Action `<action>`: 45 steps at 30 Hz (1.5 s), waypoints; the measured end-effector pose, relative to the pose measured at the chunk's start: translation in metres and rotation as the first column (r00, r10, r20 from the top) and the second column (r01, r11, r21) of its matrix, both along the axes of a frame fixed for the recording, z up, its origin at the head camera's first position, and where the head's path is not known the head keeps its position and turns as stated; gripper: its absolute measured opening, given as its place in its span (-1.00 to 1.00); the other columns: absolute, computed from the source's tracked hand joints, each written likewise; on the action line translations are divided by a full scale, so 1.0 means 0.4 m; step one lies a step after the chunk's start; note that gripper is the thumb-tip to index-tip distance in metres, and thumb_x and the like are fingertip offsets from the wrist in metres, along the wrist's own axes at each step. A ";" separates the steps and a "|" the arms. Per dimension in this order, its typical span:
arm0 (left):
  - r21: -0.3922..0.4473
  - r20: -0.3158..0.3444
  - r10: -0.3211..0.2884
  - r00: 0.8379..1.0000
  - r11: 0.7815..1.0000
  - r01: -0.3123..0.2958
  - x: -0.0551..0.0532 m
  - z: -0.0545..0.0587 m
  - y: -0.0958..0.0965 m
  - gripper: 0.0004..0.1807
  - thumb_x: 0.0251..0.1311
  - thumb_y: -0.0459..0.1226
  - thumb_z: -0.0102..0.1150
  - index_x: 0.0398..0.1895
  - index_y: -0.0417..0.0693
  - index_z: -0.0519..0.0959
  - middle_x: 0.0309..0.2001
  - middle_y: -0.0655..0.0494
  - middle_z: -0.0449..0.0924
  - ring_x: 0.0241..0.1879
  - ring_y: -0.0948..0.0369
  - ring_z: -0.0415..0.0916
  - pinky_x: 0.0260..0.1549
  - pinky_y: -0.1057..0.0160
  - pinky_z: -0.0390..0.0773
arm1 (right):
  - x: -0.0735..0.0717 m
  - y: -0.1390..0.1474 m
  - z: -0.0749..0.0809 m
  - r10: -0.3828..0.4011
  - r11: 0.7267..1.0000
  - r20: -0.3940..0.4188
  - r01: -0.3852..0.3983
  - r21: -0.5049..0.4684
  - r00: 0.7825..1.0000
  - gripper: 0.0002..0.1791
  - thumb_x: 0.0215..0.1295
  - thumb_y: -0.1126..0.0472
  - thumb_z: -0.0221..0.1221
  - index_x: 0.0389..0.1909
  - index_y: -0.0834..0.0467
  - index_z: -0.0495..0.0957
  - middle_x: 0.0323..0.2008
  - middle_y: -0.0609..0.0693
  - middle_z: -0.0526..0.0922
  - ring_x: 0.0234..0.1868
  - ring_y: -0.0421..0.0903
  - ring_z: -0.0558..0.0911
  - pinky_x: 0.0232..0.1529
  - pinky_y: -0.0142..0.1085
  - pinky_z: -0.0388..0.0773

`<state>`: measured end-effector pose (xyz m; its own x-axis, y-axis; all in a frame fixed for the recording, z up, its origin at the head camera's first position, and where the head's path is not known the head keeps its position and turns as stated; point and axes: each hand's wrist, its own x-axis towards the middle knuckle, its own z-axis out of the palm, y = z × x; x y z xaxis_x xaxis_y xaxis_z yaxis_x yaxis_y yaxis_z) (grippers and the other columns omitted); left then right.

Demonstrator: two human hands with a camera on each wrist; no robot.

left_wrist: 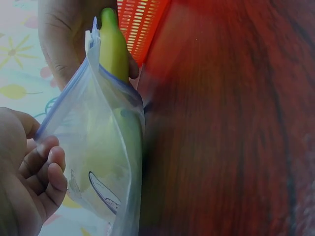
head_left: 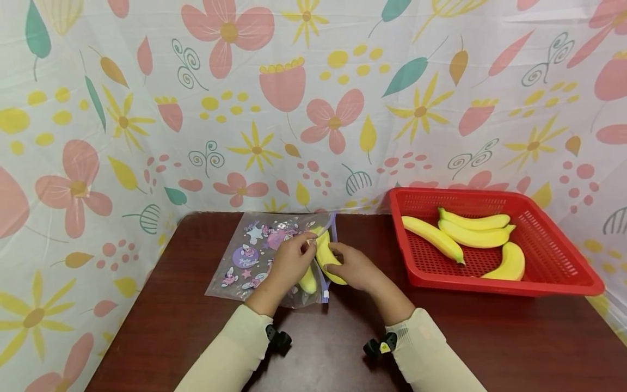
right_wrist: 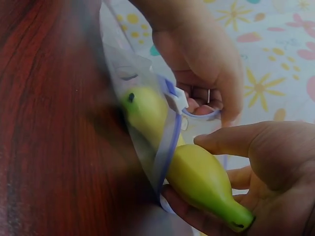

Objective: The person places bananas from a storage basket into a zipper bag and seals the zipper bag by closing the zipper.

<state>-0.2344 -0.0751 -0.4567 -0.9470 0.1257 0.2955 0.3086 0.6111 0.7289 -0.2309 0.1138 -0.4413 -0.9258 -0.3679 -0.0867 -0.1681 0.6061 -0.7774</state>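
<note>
A clear zip bag (head_left: 245, 280) with purple cartoon prints and a purple zip edge lies on the table, its mouth facing right. My left hand (head_left: 288, 262) pinches the upper side of the mouth and holds it lifted. My right hand (head_left: 360, 268) grips a yellow banana (right_wrist: 199, 172) at the opening. In the left wrist view its green end (left_wrist: 109, 17) sticks out, while the rest passes into the bag. Another banana (head_left: 307, 282) lies inside, seen through the plastic. The white zip slider (right_wrist: 176, 102) sits at the near end of the mouth.
A red plastic basket (head_left: 490, 288) with several bananas (head_left: 475, 235) stands at the right of the brown table (head_left: 161, 326). A flower-patterned cloth (head_left: 338, 71) hangs behind the table and along its left side.
</note>
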 end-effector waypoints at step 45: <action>0.003 0.004 -0.038 0.999 0.999 0.038 -0.001 -0.002 0.004 -0.67 0.42 -0.19 0.09 0.14 -0.05 0.65 -0.54 0.19 0.50 -0.66 0.33 0.31 -0.66 0.36 0.34 | 0.004 -0.040 -0.085 -0.086 0.974 0.005 0.085 -0.209 0.996 -0.49 0.41 0.24 0.15 0.36 0.21 0.47 0.04 0.21 0.51 -0.44 -0.18 0.53 -0.55 -0.34 0.49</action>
